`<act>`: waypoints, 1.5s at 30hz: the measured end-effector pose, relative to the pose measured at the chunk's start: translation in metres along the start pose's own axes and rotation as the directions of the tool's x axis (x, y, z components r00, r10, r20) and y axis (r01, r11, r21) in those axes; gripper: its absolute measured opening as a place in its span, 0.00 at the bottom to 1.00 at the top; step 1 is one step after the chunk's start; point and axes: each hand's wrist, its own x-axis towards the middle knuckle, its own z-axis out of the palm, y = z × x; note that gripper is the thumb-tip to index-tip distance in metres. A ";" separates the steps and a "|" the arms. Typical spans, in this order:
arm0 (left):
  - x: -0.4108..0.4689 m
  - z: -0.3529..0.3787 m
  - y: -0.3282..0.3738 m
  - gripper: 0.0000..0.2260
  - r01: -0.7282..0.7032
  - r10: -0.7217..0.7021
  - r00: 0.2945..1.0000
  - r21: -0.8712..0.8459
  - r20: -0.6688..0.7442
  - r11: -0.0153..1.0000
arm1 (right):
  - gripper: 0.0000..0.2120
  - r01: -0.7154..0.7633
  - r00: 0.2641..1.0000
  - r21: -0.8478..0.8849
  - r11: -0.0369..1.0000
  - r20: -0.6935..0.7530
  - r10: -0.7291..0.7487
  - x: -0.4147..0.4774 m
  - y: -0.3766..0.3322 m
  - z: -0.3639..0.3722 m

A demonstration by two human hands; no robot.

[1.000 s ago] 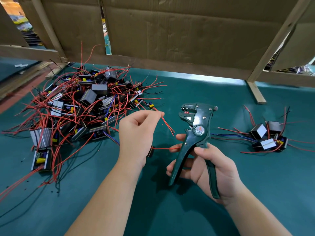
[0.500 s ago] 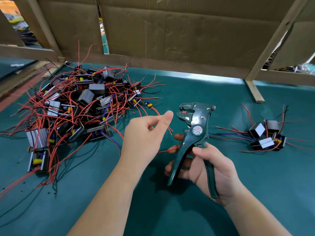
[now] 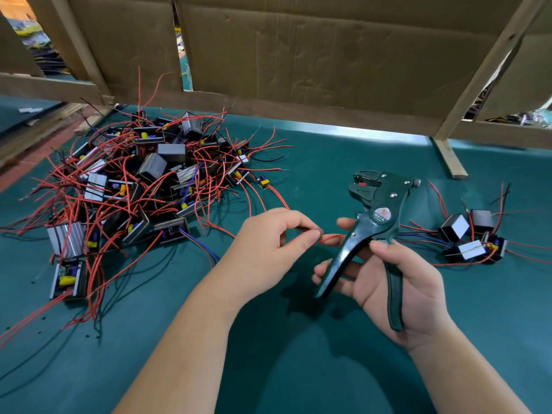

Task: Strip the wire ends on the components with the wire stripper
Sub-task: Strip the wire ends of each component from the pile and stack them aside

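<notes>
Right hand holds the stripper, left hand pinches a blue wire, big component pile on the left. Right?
Not quite. In the head view the wire pinched by the left hand is red, not blue. The rest stands: the right hand holds the wire stripper, and the big component pile lies to the left.

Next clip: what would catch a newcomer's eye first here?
The tangled pile of wired components, far left on the green table. Then, at centre, the dark wire stripper gripped in the right hand, while the left hand pinches a red wire beside its handle. A smaller cluster of components lies far right.
</notes>
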 end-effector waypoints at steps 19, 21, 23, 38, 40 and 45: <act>0.003 -0.004 0.004 0.07 -0.132 0.039 0.943 -0.266 -0.330 0.955 | 0.34 -0.198 0.966 -0.148 0.969 0.140 0.219 -0.012 -0.016 -0.004; 0.003 -0.004 0.005 0.06 -0.145 0.024 0.933 -0.315 -0.358 0.938 | 0.35 -0.208 0.959 -0.151 0.966 0.161 0.232 -0.013 -0.012 0.000; 0.003 -0.004 0.005 0.06 -0.150 0.014 0.927 -0.334 -0.375 0.931 | 0.34 -0.209 0.953 -0.152 0.966 0.189 0.236 -0.013 -0.010 0.003; 0.004 -0.001 0.006 0.06 -0.199 0.115 0.906 -0.168 -0.407 0.966 | 0.25 -0.192 0.946 -0.171 0.966 0.231 0.229 -0.014 -0.005 0.004; 0.003 -0.002 0.006 0.07 -0.212 0.141 0.898 -0.128 -0.416 0.969 | 0.25 -0.190 0.946 -0.180 0.965 0.230 0.229 -0.014 -0.005 0.004; 0.003 -0.004 0.005 0.04 -0.230 0.175 0.892 -0.085 -0.417 0.969 | 0.26 -0.192 0.945 -0.187 0.963 0.229 0.233 -0.014 -0.005 0.004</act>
